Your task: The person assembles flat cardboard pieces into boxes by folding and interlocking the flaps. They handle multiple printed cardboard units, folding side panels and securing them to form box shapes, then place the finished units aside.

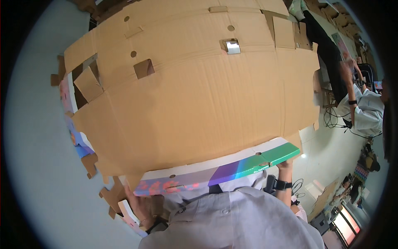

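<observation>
A large brown cardboard box blank (pixel 199 108), with punched holes and slots, spreads before my chest. Its near edge has a folded strip (pixel 248 164) printed in green, blue, purple and a pinkish flower pattern. Under the right end of that strip, my right hand (pixel 285 166) is closed on the edge, its fingers partly hidden by the board. At the left end, my left hand (pixel 139 205) grips the corner; it is slightly blurred and its fingertips are partly out of sight. Through one slot shows a shiny pale piece (pixel 233 47).
Other cut cardboard pieces (pixel 112 199) with printed edges lie by my left hand. To the right, a person in a light shirt (pixel 365 108) stands near black cables (pixel 331 118) on the pale floor (pixel 315 143). A lit screen (pixel 346 226) is at the lower right.
</observation>
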Demonstrator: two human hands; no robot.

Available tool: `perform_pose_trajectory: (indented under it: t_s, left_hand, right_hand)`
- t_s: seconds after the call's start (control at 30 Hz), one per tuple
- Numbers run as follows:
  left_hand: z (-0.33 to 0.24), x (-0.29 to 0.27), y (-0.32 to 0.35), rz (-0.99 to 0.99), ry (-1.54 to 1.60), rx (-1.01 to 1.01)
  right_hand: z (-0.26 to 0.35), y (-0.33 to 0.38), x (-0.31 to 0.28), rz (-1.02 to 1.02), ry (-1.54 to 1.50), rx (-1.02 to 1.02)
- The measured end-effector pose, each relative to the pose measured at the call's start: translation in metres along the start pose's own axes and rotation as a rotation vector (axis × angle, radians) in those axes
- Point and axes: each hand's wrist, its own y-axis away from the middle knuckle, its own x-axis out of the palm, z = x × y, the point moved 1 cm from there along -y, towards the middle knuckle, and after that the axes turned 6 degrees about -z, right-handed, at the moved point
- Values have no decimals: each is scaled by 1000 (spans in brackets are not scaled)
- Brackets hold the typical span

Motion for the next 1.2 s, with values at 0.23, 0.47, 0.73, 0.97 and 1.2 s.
perform_pose_trajectory:
  t_s: [0.23, 0.47, 0.73, 0.97, 1.2]
  left_hand:
    - [-36, 61, 15, 78, -420, 225]
    - [-128, 108, -75, -210, 636, 8]
    - [-114, 153, -119, 79, 597, 344]
    - [-141, 146, -98, 37, 529, 141]
    - [-166, 172, -78, 65, 1009, -59]
  right_hand:
    - [40, -71, 112, -245, -143, -256]
    - [84, -81, 211, -350, 244, -511]
    - [73, -127, 181, -99, 252, -517]
    - [80, -85, 227, -259, 68, -284]
    - [99, -99, 234, -273, 166, -547]
